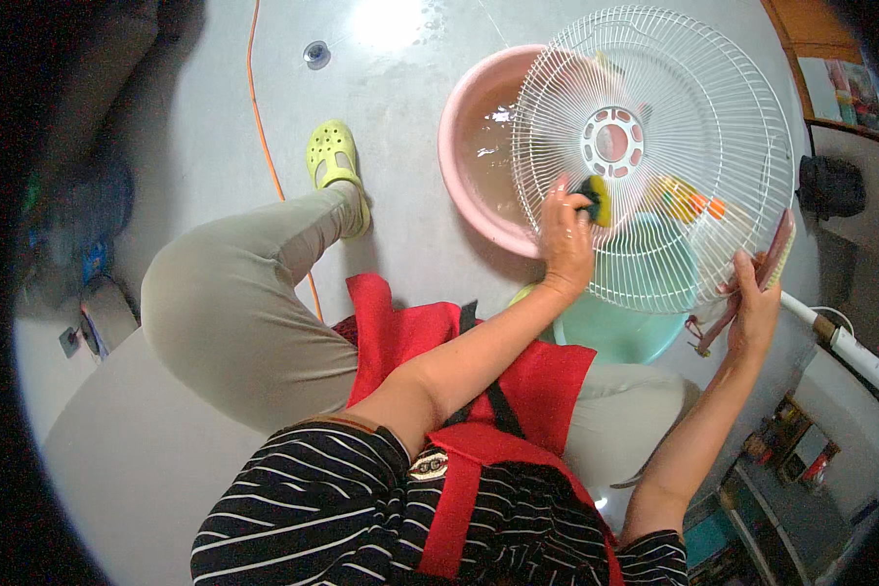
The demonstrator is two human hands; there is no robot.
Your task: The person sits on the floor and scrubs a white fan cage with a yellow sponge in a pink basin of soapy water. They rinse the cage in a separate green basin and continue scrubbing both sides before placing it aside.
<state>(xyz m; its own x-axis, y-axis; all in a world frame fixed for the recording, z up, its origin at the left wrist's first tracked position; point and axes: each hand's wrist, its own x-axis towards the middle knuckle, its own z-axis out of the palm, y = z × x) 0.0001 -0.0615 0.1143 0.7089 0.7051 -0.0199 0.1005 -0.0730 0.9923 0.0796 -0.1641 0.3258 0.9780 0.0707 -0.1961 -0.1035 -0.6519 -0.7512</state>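
A round white wire fan guard (703, 95) is held up, tilted, over the basins. My left hand (568, 245) grips a yellow and dark green sponge (598, 201) against the wires below the guard's hub ring. My right hand (753, 308) holds the lower right rim, along with a pink-handled scrub brush (776, 249) whose pale bristles face outward. A pink basin (458, 139) of cloudy water stands partly behind the guard. Below it sits a pale green basin (622, 340), partly seen through the wires. A yellow bottle or packet with an orange part (692, 201) shows through them, blurred.
An orange cord (264, 139) runs along the grey floor (403, 146), near a round floor drain (317, 55). My left foot wears a lime-green clog (333, 161). At right are a white pole (864, 359), a black object (831, 187) and a wooden piece of furniture (824, 29).
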